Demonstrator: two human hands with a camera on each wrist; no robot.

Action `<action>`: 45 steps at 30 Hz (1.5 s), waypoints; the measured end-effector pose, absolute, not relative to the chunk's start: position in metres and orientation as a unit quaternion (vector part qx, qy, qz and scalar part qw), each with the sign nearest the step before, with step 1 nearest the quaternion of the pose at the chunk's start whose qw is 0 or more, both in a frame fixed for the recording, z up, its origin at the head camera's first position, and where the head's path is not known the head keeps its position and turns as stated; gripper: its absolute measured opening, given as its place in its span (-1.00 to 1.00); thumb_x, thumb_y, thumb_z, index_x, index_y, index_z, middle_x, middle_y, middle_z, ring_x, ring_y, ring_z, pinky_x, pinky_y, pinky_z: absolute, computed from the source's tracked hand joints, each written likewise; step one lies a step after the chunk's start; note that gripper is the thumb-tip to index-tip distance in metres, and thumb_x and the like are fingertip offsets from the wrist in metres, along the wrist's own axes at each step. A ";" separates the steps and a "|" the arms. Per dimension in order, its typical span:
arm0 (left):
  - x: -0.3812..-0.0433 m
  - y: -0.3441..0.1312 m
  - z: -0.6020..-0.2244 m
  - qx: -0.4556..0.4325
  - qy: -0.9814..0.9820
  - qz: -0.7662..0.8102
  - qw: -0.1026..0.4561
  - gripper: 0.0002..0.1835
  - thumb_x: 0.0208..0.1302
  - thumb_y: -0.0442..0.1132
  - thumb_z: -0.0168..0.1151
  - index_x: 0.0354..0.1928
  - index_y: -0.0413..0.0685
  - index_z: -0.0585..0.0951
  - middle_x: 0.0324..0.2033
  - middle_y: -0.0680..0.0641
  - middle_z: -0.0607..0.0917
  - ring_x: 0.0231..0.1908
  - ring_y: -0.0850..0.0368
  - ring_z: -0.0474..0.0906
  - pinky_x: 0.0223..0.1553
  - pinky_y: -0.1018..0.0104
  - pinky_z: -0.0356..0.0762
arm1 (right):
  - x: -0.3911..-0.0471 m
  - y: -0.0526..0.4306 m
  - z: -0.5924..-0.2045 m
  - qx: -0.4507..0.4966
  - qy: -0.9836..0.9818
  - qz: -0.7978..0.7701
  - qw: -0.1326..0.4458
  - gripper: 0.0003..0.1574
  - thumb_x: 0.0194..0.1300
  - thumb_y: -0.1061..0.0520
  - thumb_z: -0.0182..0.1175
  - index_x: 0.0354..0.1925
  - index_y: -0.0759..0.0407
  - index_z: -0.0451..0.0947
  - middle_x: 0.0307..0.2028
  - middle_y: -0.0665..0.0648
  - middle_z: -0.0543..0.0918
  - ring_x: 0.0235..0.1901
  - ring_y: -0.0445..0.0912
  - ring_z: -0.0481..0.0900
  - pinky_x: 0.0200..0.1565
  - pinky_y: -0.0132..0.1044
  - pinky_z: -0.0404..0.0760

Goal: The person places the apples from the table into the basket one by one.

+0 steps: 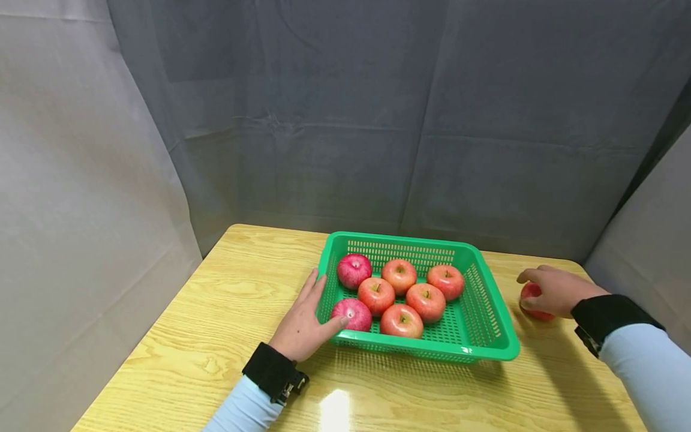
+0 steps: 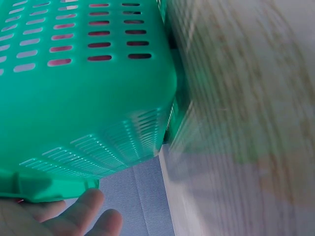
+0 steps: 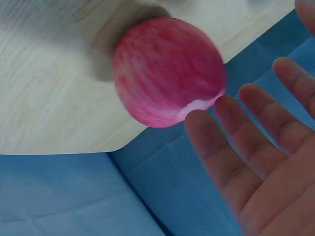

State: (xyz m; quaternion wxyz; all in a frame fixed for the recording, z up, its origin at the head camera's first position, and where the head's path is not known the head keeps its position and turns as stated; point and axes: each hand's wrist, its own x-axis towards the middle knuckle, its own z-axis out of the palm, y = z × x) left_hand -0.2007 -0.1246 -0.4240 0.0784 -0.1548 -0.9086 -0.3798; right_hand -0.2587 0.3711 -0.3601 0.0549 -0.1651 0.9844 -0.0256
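Observation:
A green plastic basket (image 1: 421, 345) with slotted sides holds several red apples (image 1: 399, 320), two of them pinker, at its left side. My left hand (image 1: 305, 327) lies at the basket's near left corner, fingers extended along the outside and thumb over the rim. In the left wrist view its fingers (image 2: 81, 211) show beside the rim. To the right of the basket, a single apple (image 1: 531, 294) sits on the table. My right hand (image 1: 561, 291) is over that apple, partly hiding it. The right wrist view shows loosely spread fingers (image 3: 251, 132) right beside the apple (image 3: 170, 73).
The wooden table (image 1: 205, 336) extends left of the basket and in front of it. A dark grey cloth (image 1: 345, 120) hangs behind the table, with paler cloth (image 1: 81, 210) on the left and right. The lone apple is near the table's back right corner.

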 end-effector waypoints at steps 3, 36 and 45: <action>-0.201 -0.124 -0.424 -0.155 -0.909 -0.379 0.080 -0.04 0.10 0.26 0.26 0.45 0.01 0.12 0.46 0.03 -0.06 0.30 0.15 0.03 0.13 -0.09 0.38 | -0.259 0.376 -0.365 -0.161 0.985 -0.034 0.060 -0.37 0.04 -0.13 0.36 -0.04 0.25 0.52 -0.28 0.24 0.54 -0.35 0.06 0.46 -0.35 -0.02 0.60; -0.201 -0.125 -0.426 -0.153 -0.909 -0.379 0.079 -0.04 0.10 0.28 0.25 0.45 0.04 0.11 0.46 0.08 -0.08 0.30 0.17 0.04 0.11 -0.07 0.41 | -0.267 0.400 -0.394 -0.069 0.995 -0.058 0.043 -0.11 -0.12 -0.07 0.47 0.09 0.31 0.37 -0.12 0.48 0.32 -0.35 0.28 0.41 -0.43 0.14 0.58; -0.202 -0.125 -0.427 -0.160 -0.909 -0.374 0.091 -0.03 0.10 0.27 0.25 0.45 -0.01 0.11 0.46 0.05 -0.06 0.30 0.18 0.04 0.13 -0.06 0.39 | -0.268 0.399 -0.393 -0.063 0.996 -0.048 0.038 -0.14 -0.20 -0.04 0.52 0.04 0.29 0.43 -0.16 0.46 0.35 -0.41 0.27 0.40 -0.47 0.12 0.58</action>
